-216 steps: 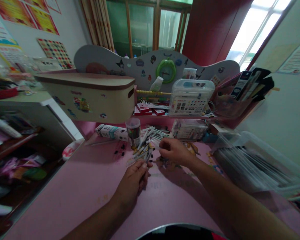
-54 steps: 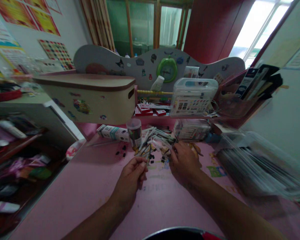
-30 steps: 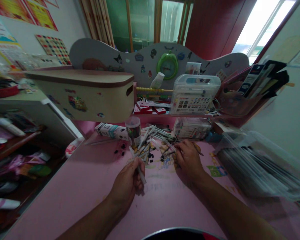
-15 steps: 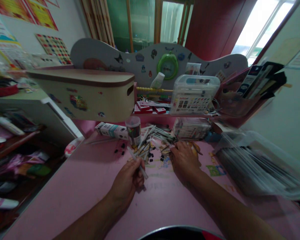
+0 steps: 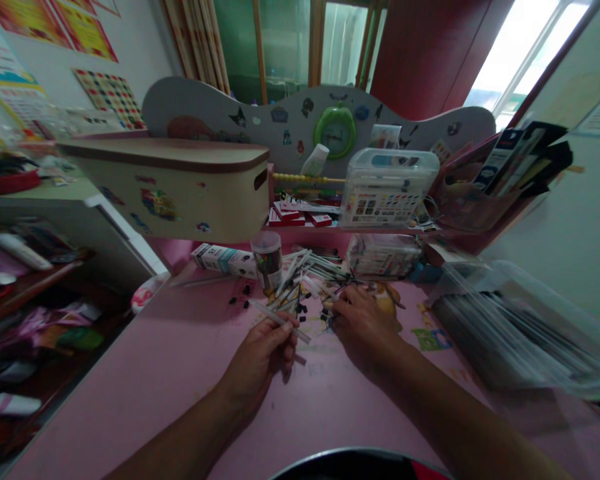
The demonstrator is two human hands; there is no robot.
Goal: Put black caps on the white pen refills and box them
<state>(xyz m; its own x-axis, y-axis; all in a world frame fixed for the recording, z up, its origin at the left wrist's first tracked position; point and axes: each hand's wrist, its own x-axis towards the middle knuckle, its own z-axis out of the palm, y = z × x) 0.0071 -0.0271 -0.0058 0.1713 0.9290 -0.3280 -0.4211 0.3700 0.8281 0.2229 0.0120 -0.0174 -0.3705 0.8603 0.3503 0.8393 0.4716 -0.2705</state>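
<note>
Between thumb and fingers of my left hand (image 5: 267, 343) is a translucent pen barrel (image 5: 296, 331), tilted down to the right above the desk. My right hand (image 5: 363, 323) reaches to the right edge of the loose pen parts, its fingers bent down and drawn together. What they hold, if anything, is hidden. Beside its fingertips lie small black caps (image 5: 303, 310). White barrels and thin dark refills (image 5: 325, 268) form a heap behind both hands. At the heap's left stands a clear round jar (image 5: 267, 260) with slim items inside.
A clear plastic bin (image 5: 520, 333) full of long thin pieces stands on the right of the pink desk (image 5: 180, 387). A white carton (image 5: 223, 259) lies at the back left. Above hang a cream box (image 5: 180, 193) and a clear marker case (image 5: 390, 190) on the shelf.
My left hand has shifted slightly right, and the barrel in it has turned flatter. The right hand's fingers have drawn a little left and nearer, toward the black caps.
</note>
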